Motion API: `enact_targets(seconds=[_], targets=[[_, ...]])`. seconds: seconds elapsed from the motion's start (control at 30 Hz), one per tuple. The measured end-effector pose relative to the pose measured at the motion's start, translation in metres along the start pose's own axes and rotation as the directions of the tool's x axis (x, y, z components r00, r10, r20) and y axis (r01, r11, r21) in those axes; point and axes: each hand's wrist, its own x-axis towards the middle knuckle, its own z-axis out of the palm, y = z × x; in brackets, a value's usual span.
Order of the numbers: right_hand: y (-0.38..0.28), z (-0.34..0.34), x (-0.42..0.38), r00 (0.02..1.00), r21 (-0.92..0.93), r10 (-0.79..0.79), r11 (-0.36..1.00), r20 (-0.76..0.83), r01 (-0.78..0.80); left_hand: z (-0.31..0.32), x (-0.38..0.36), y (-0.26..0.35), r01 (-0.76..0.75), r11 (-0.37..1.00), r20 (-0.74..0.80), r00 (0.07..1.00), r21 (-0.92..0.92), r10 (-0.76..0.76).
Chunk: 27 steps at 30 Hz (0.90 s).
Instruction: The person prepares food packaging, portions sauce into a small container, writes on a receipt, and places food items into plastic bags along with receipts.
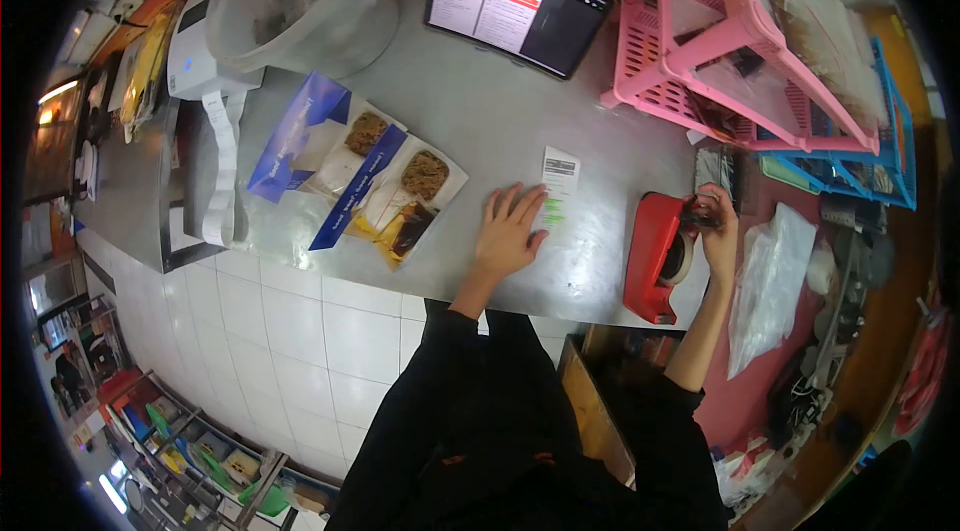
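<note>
White paper slip (561, 174) near metal table's (490, 111) front edge
Left fingers (525, 205) splayed alongside, right fingers (713, 193) curled at red plastic tape dispenser (645, 256), grip unclear

Room lies between slip (560, 176) and tablet (517, 13) — dispenser (646, 251) blocks right.

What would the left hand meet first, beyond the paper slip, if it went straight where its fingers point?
Past the slip, the left hand would probably meet the lit screen first, though depth is unclear.
</note>
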Motion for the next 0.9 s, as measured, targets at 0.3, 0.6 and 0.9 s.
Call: enact_targets(seconds=[0.3, 0.6, 0.9], targets=[[-0.043, -0.005, -0.001, 0.877, -0.147, -0.293, 0.956, -0.381, 0.256, 0.000, 0.000, 0.001, 0.013, 1.000, 0.032, 0.999, -0.015, -0.012], [-0.029, 0.120, -0.049, 0.877, -0.145, -0.459, 0.886, -0.140, 0.440, 0.003, 0.001, 0.000, 0.004, 0.999, -0.007, 1.000, -0.039, -0.004], [0.031, 0.167, -0.039, 0.974, -0.218, -0.225, 0.951, 0.004, 0.220, 0.002, 0.000, 0.000, 0.015, 0.998, -0.006, 1.000, -0.056, -0.016]])
